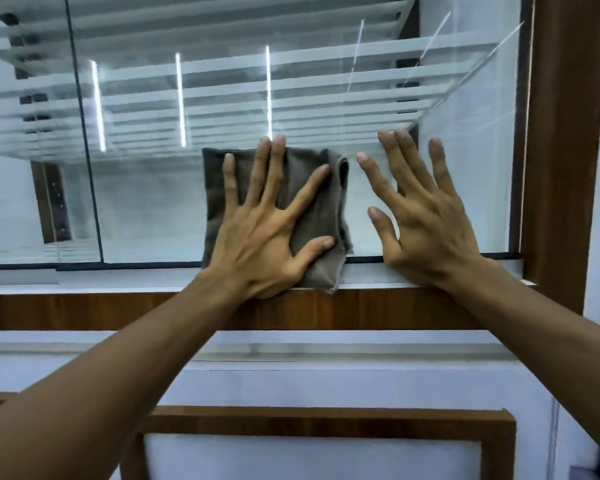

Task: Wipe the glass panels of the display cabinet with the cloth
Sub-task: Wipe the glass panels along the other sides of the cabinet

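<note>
A folded grey-brown woven cloth (312,216), soft and slightly frayed along its right and lower edges, lies flat against the clear glass panel (146,202) of the display cabinet. The left hand (264,233) presses it there with fingers spread wide and palm flat; its grip is not closed around the fabric, only pushing on it. The cloth's lower corner hangs over the white sill onto the dark brown wood-grain rail (84,311) beneath the glass.

Just beside the cloth, the right hand (426,220) rests bare on the same pane, fingers splayed and grip loose, holding nothing, its heel on the sill.

Behind the glass, smooth transparent glass shelves (326,84) stack upward, with bright vertical light strips reflected across them. A thin dark vertical seam (87,161) divides this pane from the next one to the left. A wide brown wooden upright (561,150) frames the right edge, near the right hand. To the left of the cloth the pane runs unobstructed as far as the seam.
</note>
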Motion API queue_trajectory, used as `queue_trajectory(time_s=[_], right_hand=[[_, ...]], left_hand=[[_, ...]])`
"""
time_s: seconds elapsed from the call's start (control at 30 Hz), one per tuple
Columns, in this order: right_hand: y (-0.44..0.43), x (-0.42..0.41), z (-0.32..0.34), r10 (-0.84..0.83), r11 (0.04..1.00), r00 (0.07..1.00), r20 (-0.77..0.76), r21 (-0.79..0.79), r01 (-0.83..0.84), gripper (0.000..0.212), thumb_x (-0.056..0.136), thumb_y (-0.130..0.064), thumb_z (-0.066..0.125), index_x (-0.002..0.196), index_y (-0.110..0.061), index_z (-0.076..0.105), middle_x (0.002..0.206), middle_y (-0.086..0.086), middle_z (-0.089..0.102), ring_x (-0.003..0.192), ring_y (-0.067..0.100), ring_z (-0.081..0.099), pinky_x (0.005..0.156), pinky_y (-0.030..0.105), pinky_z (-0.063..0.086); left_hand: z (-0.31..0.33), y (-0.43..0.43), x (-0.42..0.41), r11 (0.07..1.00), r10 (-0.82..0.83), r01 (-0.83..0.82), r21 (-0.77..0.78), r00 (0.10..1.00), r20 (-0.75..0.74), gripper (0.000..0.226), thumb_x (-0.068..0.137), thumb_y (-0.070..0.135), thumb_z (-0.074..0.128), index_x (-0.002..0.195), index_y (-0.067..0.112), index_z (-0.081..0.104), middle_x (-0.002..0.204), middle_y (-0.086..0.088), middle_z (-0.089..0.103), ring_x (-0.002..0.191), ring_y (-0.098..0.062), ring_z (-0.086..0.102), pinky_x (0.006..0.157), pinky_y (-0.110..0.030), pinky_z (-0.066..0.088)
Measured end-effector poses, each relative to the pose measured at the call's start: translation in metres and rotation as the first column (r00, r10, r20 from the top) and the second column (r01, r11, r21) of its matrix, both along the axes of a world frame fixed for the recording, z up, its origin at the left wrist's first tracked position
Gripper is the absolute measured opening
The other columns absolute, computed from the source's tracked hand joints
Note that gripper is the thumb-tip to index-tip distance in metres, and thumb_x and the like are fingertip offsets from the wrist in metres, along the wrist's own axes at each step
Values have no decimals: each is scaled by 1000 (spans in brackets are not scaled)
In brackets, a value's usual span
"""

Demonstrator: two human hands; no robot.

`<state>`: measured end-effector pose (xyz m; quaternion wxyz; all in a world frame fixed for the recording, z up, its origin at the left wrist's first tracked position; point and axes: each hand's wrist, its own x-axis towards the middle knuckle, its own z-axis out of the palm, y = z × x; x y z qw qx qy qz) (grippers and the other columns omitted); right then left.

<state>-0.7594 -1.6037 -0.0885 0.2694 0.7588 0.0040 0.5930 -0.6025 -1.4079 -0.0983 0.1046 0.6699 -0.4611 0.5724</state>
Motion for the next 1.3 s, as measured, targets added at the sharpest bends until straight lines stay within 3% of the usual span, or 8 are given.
queue_trajectory(time_s=[0.13,0.33,0.63,0.77,0.9,1.0,1.17,1.3], right_hand=[[-5,-5,2,45,998,999,10,31,-46,64,101,-25,45,162,-8,31,169,25,20,158,42,15,130,57,7],[-31,-35,5,-86,996,996,15,21,86,67,103,-40,41,164,-17,28,171,23,15,159,41,12,125,70,3],[-30,-40,3,-34,998,999,-10,60,35,70,100,-33,42,164,-13,24,171,22,15,160,37,10,128,64,4],[-19,-36,4,107,976,994,25,186,-110,71,99,-30,40,163,-7,22,171,21,14,161,35,8,129,58,-3],[25,-19,-7,350,925,936,26,145,-350,67,98,-13,45,158,8,23,167,30,17,158,43,13,131,55,11],[41,-4,-19,445,882,892,-72,208,-423,65,101,-11,40,159,6,17,170,22,16,161,30,13,131,45,17],[56,16,-27,207,940,978,-17,281,-194,73,101,-32,40,164,-6,17,172,19,11,161,29,6,132,42,9],[79,41,-25,-54,978,998,-17,200,56,71,100,-45,41,165,-24,22,173,17,4,161,37,-2,125,69,3]], left_hand=[[3,-17,-14,1000,-22,22,-15,1000,14,87,97,79,29,168,33,8,172,-26,-6,161,-40,-8,124,-71,-5],[1,-10,-5,998,-18,18,-62,1000,9,88,96,79,30,168,33,11,174,-21,-2,162,-37,-5,121,-75,-3],[3,-52,-44,997,-58,59,-43,998,17,87,97,79,31,168,34,9,174,-19,-6,162,-36,-8,121,-74,-5],[1,-50,-42,997,-56,56,-62,998,-1,87,97,78,30,168,32,9,175,-17,-5,162,-35,-8,122,-74,-6],[1,-61,-56,989,-135,130,-77,988,-68,83,99,64,25,167,27,-5,174,-18,-11,161,-34,-13,123,-70,-11],[0,-42,-42,969,-247,243,-53,964,-95,84,98,52,33,167,19,-3,175,-13,-8,162,-27,-12,128,-60,-8],[-10,11,8,984,-172,170,-45,984,-46,84,103,60,36,168,14,12,176,-12,0,163,-26,-5,130,-57,3],[-13,28,24,966,-253,246,-80,962,-98,80,103,57,38,168,16,14,175,-15,-2,163,-29,-6,132,-50,-1]])
